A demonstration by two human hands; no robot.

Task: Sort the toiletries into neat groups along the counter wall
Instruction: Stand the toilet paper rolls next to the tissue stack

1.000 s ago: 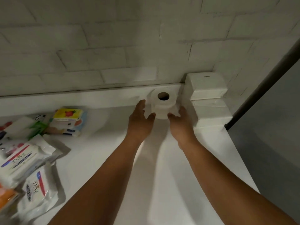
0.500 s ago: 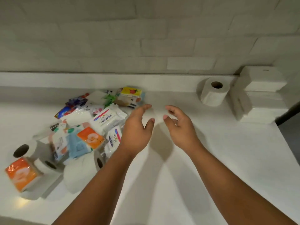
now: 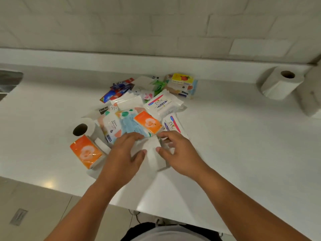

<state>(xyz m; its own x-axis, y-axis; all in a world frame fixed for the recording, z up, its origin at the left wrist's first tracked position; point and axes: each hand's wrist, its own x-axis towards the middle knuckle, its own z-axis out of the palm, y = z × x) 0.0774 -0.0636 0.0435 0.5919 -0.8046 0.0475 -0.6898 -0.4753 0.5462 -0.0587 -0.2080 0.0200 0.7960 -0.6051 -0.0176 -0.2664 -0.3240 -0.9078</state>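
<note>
L grip [image 3: 123, 153] & R grip [image 3: 180, 152] are both curled round a white toilet roll [image 3: 151, 158], one per side, thumbs on its near face. Roll is at 6 o'clock edge of the toiletries pile [image 3: 156, 105], mid bench [image 3: 243, 145]; can't tell if it's lifted. Orange tissue pack [image 3: 86, 151] at 9 o'clock of L grip, 2nd roll [image 3: 83, 128] just behind it. 3rd roll [image 3: 281, 82] at 2 o'clock, by the wall [image 3: 156, 28].
</note>
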